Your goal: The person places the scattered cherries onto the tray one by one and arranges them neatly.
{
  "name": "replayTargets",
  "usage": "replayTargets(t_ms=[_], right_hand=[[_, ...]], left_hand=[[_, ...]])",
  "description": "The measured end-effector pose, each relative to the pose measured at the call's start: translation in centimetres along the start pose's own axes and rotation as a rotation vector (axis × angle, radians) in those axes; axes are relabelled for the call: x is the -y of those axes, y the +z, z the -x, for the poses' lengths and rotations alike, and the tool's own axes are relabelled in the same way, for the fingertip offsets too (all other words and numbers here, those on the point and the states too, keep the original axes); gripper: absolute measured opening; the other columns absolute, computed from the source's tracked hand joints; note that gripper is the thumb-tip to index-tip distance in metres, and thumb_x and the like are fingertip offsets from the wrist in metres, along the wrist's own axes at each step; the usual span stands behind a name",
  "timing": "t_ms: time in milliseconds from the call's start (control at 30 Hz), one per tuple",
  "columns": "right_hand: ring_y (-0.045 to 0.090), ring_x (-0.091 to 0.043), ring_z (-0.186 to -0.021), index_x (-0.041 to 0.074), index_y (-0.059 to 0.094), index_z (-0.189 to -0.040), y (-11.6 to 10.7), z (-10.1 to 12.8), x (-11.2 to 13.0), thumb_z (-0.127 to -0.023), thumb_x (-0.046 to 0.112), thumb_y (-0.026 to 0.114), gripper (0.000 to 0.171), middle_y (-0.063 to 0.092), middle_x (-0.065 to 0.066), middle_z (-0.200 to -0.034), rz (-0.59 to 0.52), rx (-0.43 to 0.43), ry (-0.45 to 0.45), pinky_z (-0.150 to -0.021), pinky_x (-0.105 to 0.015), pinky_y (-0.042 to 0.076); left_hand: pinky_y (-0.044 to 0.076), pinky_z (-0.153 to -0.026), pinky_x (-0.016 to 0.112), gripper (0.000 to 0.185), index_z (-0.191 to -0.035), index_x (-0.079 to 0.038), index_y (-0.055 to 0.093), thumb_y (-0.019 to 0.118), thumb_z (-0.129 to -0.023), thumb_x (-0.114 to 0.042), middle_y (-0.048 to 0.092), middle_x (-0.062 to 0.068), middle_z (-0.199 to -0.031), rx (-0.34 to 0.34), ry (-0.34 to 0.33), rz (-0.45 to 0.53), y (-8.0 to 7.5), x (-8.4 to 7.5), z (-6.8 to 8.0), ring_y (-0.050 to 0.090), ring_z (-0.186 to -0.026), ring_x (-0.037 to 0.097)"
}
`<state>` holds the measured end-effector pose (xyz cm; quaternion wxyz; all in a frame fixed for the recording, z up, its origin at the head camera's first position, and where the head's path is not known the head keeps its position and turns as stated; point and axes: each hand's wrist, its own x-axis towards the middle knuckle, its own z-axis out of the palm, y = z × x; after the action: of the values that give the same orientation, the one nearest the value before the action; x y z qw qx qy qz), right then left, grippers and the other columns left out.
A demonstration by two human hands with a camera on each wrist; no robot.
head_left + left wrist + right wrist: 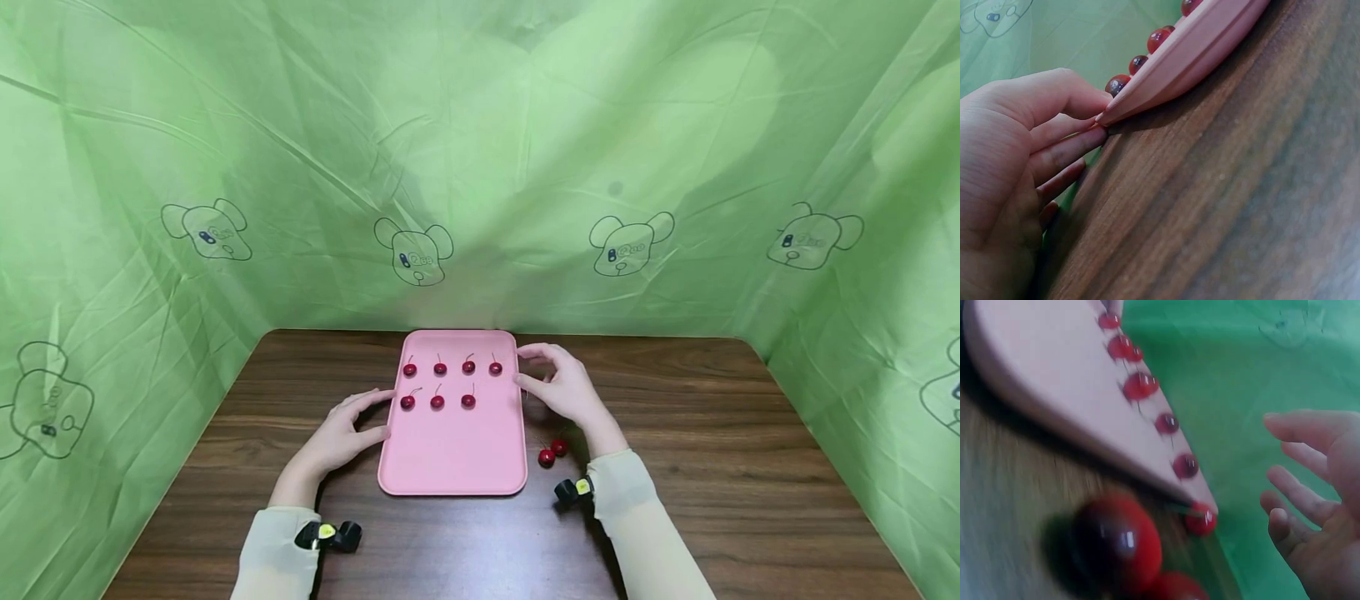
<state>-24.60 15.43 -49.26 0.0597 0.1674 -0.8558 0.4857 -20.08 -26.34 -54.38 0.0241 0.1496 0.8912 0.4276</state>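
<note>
From where I stand, the pink tray (452, 450) lies in the middle of the wooden table (712, 467), its long axis running away from the person toward the green cloth backdrop (480, 150), and both hands flank it. Seven cherries sit on its far half: a back row of four (452, 367) and a nearer row of three (437, 401) that leaves the right-hand place bare. Two loose cherries (552, 452) lie on the wood just off the tray's right edge, close under the right wrist, so the right hand is plainly the nearer one to them, and they lie back toward the person from its fingers. The right hand (564, 385) hovers beside the tray's right rim at the level of the rows, fingers loosely bent and spread, holding nothing; the wrist view shows the open palm with air between it and the tray. The left hand (347, 431) rests on the table at the left rim, its fingers (1066, 150) stretched out with the tips touching the tray's edge, gripping nothing. The tray's near half is bare.
</note>
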Motion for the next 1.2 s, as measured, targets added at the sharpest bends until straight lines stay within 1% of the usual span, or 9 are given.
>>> replayTargets(t_ms=[167, 300, 433, 600, 767, 867, 1000, 1133, 1200], right_hand=[[0.069, -0.036, -0.126, 0.012, 0.072, -0.140, -0.8, 0.1, -2.0, -0.096, 0.019, 0.087, 0.047, 0.072, -0.012, -0.137, -0.003, 0.001, 0.016, -0.087, -0.039, 0.056], [0.067, -0.036, -0.130, 0.009, 0.070, -0.144, -1.1, 0.3, -3.1, -0.096, 0.018, 0.086, 0.051, 0.070, -0.016, -0.143, -0.046, 0.025, 0.050, -0.092, -0.043, 0.055], [0.064, -0.036, -0.132, 0.008, 0.068, -0.147, -1.3, 0.6, -3.7, -0.096, 0.016, 0.086, 0.054, 0.069, -0.013, -0.146, -0.068, 0.069, 0.073, -0.096, -0.045, 0.053], [0.063, -0.036, -0.131, 0.011, 0.069, -0.148, -1.2, 0.7, -4.3, -0.097, 0.016, 0.084, 0.053, 0.069, -0.011, -0.144, -0.047, 0.136, 0.079, -0.098, -0.046, 0.052], [0.063, -0.033, -0.128, 0.015, 0.070, -0.146, -1.0, 0.7, -4.9, -0.099, 0.017, 0.082, 0.049, 0.071, -0.012, -0.139, -0.002, 0.163, 0.066, -0.096, -0.043, 0.053], [0.064, -0.030, -0.125, 0.016, 0.072, -0.145, -0.9, 0.7, -5.2, -0.099, 0.017, 0.081, 0.046, 0.072, -0.011, -0.138, 0.015, 0.171, 0.053, -0.093, -0.040, 0.053], [0.064, -0.025, -0.112, 0.018, 0.074, -0.143, -0.8, 0.8, -5.2, -0.100, 0.016, 0.081, 0.044, 0.072, -0.009, -0.138, 0.037, 0.186, 0.046, -0.086, -0.035, 0.053], [0.061, -0.022, -0.102, 0.019, 0.076, -0.140, -0.7, 0.8, -4.9, -0.098, 0.016, 0.082, 0.042, 0.073, -0.005, -0.138, 0.056, 0.197, 0.050, -0.083, -0.034, 0.052], [0.061, -0.022, -0.101, 0.018, 0.077, -0.138, -0.7, 0.8, -4.9, -0.098, 0.016, 0.082, 0.040, 0.074, -0.003, -0.136, 0.061, 0.198, 0.049, -0.083, -0.035, 0.052]], left_hand=[[0.029, -0.122, 0.075, 0.062, -0.154, -0.014, 0.064, 0.084, -0.096, -0.025, 0.050, 0.027, -0.163, 0.001, -0.004, 0.004, 0.0, 0.0, 0.0, 0.040, -0.154, 0.051], [0.029, -0.122, 0.074, 0.063, -0.153, -0.013, 0.064, 0.085, -0.096, -0.025, 0.050, 0.027, -0.163, 0.002, -0.001, 0.008, 0.0, -0.1, 0.0, 0.040, -0.154, 0.051], [0.029, -0.122, 0.074, 0.063, -0.154, -0.013, 0.064, 0.084, -0.096, -0.025, 0.051, 0.027, -0.163, 0.003, -0.001, 0.010, 0.0, -0.2, 0.0, 0.040, -0.154, 0.051], [0.029, -0.123, 0.074, 0.063, -0.154, -0.013, 0.063, 0.084, -0.096, -0.026, 0.051, 0.026, -0.163, 0.005, -0.002, 0.009, 0.0, -0.1, 0.0, 0.039, -0.155, 0.050], [0.029, -0.123, 0.074, 0.062, -0.154, -0.014, 0.063, 0.084, -0.097, -0.026, 0.050, 0.026, -0.163, 0.005, -0.003, 0.008, 0.0, 0.0, 0.0, 0.039, -0.155, 0.050], [0.029, -0.123, 0.074, 0.062, -0.154, -0.014, 0.064, 0.084, -0.097, -0.027, 0.050, 0.026, -0.163, 0.005, -0.004, 0.010, 0.0, 0.0, 0.0, 0.039, -0.155, 0.050], [0.029, -0.123, 0.074, 0.062, -0.154, -0.015, 0.064, 0.084, -0.097, -0.027, 0.050, 0.026, -0.163, 0.005, -0.003, 0.007, 0.0, 0.0, 0.0, 0.039, -0.155, 0.050], [0.029, -0.122, 0.074, 0.062, -0.154, -0.015, 0.064, 0.084, -0.097, -0.027, 0.050, 0.025, -0.163, 0.004, -0.005, 0.001, 0.0, 0.2, 0.0, 0.039, -0.155, 0.049], [0.029, -0.122, 0.074, 0.062, -0.154, -0.016, 0.064, 0.084, -0.097, -0.028, 0.050, 0.025, -0.164, 0.004, -0.008, -0.001, 0.0, 0.2, 0.0, 0.039, -0.155, 0.049]])
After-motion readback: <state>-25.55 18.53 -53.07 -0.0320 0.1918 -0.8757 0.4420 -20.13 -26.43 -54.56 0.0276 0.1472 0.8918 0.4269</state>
